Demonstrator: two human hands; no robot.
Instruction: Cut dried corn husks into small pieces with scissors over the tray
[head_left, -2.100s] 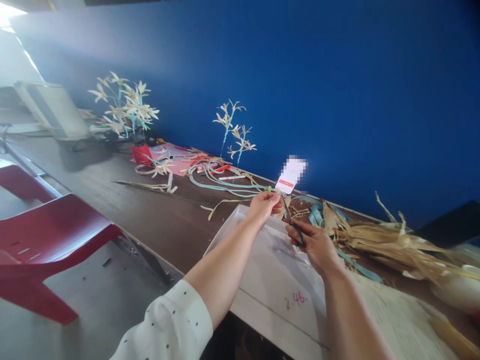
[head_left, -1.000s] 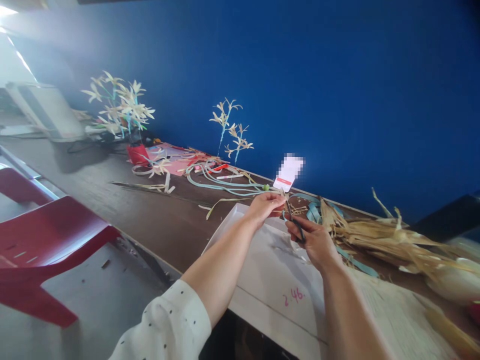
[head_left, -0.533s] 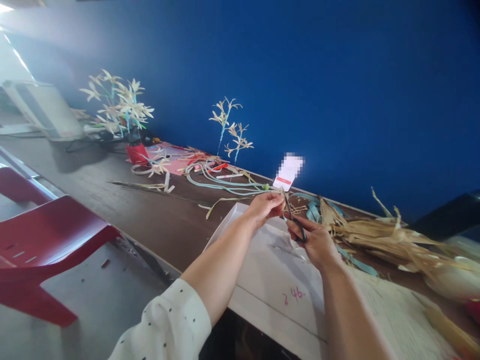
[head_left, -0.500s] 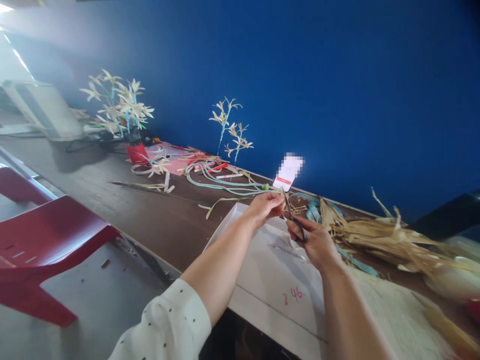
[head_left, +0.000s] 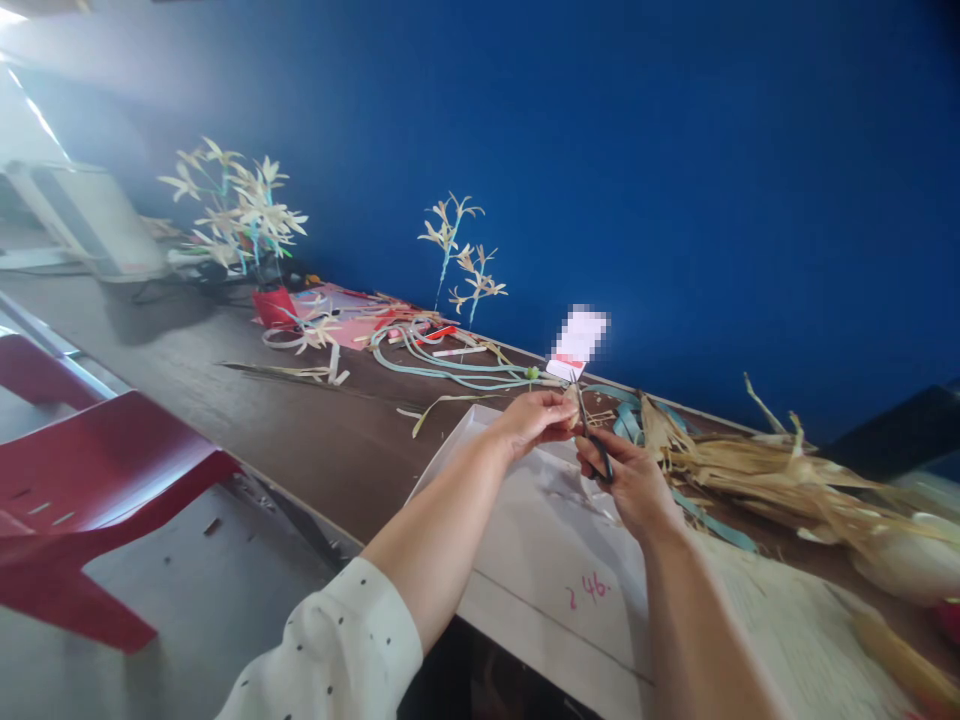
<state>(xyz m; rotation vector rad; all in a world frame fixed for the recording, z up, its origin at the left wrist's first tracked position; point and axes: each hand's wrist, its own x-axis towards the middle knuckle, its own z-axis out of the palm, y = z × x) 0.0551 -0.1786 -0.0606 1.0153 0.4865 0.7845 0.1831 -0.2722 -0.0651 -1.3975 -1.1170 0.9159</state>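
Note:
My left hand (head_left: 534, 420) pinches a small pale piece of dried husk (head_left: 571, 404) above a white tray (head_left: 457, 455). My right hand (head_left: 634, 482) grips black-handled scissors (head_left: 592, 440), whose blades point up at the husk piece. The two hands are close together over the tray's far end. Whether the blades are apart or together is too small to tell.
A pile of dried corn husks (head_left: 757, 470) lies to the right with light blue strips (head_left: 630, 425). Husk flower stems (head_left: 461, 250) and a larger bunch (head_left: 240, 205) stand by the blue wall. Blue cords (head_left: 442, 365) and red paper (head_left: 352, 325) litter the brown table (head_left: 225, 340). A red chair (head_left: 105, 480) stands left.
My left hand has dropped slightly and come closer to my right hand. The scissors' blades now sit at the husk piece. The view has barely shifted.

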